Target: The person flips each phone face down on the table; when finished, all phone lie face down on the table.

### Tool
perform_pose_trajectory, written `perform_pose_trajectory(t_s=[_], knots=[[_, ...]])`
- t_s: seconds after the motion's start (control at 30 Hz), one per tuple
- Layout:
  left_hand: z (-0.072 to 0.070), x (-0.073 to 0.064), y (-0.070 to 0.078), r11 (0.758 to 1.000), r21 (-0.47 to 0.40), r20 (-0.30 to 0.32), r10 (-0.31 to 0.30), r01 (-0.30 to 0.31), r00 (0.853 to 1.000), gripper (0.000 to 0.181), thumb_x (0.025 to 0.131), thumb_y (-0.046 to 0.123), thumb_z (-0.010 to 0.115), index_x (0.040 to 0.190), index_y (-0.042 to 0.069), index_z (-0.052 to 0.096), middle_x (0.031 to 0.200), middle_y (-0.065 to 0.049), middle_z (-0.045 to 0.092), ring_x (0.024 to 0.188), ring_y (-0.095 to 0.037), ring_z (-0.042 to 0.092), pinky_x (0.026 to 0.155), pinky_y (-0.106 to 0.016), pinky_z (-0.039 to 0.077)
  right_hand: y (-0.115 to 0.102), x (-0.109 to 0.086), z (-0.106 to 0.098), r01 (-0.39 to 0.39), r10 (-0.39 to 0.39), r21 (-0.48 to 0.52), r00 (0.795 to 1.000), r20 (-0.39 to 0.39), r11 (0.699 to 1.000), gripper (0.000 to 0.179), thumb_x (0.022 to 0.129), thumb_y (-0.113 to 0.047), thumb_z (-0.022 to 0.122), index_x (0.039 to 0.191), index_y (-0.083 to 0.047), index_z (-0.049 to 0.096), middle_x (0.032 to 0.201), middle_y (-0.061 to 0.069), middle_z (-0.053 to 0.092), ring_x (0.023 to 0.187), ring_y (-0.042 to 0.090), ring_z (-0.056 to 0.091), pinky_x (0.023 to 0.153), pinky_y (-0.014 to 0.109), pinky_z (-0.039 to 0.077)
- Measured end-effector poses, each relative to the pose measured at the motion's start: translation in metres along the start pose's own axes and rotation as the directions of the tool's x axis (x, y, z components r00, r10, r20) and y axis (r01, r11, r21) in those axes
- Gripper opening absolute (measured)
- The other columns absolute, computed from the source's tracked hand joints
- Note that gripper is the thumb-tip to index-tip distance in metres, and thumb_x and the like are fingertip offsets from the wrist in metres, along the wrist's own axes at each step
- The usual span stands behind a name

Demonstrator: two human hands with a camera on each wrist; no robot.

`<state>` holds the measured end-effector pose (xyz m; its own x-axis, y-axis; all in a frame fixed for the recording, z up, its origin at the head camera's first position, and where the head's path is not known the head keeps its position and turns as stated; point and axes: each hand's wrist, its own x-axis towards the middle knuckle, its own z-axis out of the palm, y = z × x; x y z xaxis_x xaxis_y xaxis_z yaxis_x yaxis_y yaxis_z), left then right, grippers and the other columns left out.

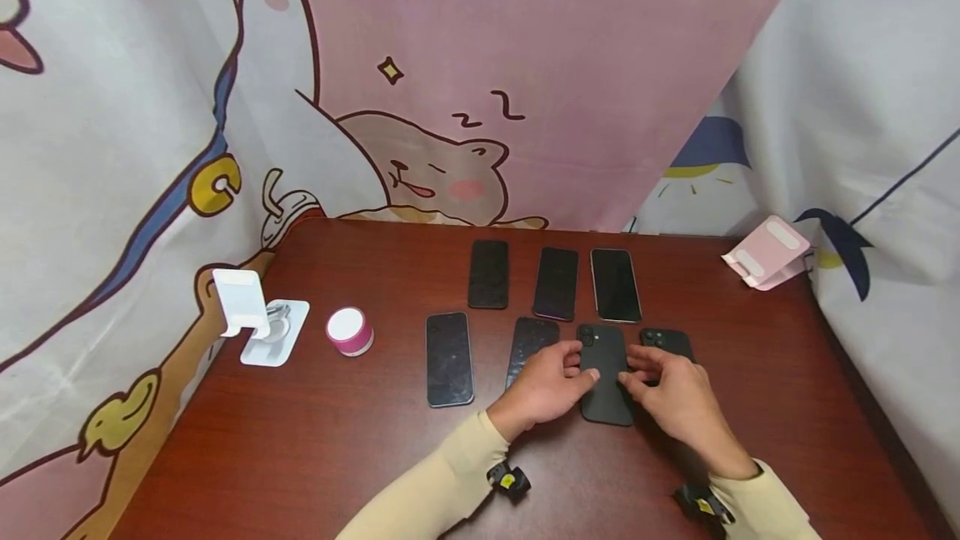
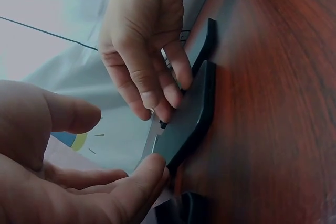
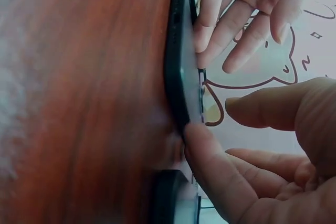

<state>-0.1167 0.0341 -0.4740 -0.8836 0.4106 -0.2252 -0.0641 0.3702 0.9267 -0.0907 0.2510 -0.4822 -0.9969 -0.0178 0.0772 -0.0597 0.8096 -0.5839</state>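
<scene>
A black phone [image 1: 606, 402] lies back up on the dark red table [image 1: 315, 432], its camera at the far end. My left hand [image 1: 551, 386] touches its left edge with the fingertips, and my right hand [image 1: 667, 394] touches its right edge. In the left wrist view, one finger of the left hand [image 2: 63, 182] meets the phone [image 2: 191, 114] at a corner, thumb held apart, while the right hand [image 2: 142, 40] rests its fingertips on it. In the right wrist view, a finger of the right hand [image 3: 273, 171] touches the phone [image 3: 178, 66], thumb off it.
Three dark phones [image 1: 556, 282] lie in a back row. In the front row are a phone [image 1: 448, 358], one half under my left hand [image 1: 528, 340] and a black one [image 1: 666, 341] behind my right hand. A white stand [image 1: 258, 319], pink tin [image 1: 349, 330] and pink stand [image 1: 768, 261] sit at the sides.
</scene>
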Motion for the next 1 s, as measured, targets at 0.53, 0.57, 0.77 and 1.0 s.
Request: perform_pose_trajectory(t_s=[0.53,0.57,0.77,1.0], knots=[[-0.043,-0.009,-0.02,0.998,-0.047,-0.152,0.03,-0.038,0.988,0.045,0.102,0.022,0.069,0.141,0.001,0.062,0.133,-0.018,0.069,0.117,-0.026,0.07,0.097,-0.042,0.059,-0.026,0.019,0.013,0.042,-0.049,0.142,0.998,0.046,0.989,0.043,0.094,-0.019,0.081,0.131,-0.002,0.071,0.114,0.014,0.08,0.091,0.02,0.08,0.073,0.032,0.063],[-0.046,-0.01,-0.021,0.998,-0.05,-0.157,0.024,-0.033,0.987,0.045,0.102,0.022,0.069,0.141,0.001,0.062,0.133,-0.019,0.069,0.117,-0.027,0.07,0.097,-0.043,0.059,-0.029,0.021,0.016,0.04,-0.049,0.155,0.997,0.056,0.987,0.043,0.094,-0.02,0.081,0.132,-0.002,0.071,0.115,0.014,0.08,0.092,0.02,0.08,0.073,0.032,0.063],[-0.062,-0.018,-0.029,1.0,-0.025,-0.196,0.013,-0.018,0.981,0.046,0.102,0.023,0.068,0.142,0.0,0.062,0.135,-0.021,0.068,0.122,-0.032,0.067,0.103,-0.05,0.055,-0.041,0.028,0.03,-0.007,-0.026,0.223,0.989,0.143,0.975,0.046,0.097,-0.024,0.079,0.136,-0.002,0.068,0.122,0.015,0.078,0.096,0.021,0.079,0.071,0.029,0.062],[-0.073,-0.022,-0.035,0.997,-0.074,-0.149,-0.044,0.033,0.988,0.053,0.103,0.026,0.068,0.148,0.0,0.055,0.145,-0.021,0.062,0.13,-0.033,0.064,0.107,-0.051,0.054,-0.052,0.031,0.045,-0.044,-0.028,0.269,0.965,0.26,0.962,0.059,0.097,-0.029,0.079,0.146,-0.003,0.059,0.13,0.017,0.074,0.111,0.027,0.075,0.075,0.032,0.061]])
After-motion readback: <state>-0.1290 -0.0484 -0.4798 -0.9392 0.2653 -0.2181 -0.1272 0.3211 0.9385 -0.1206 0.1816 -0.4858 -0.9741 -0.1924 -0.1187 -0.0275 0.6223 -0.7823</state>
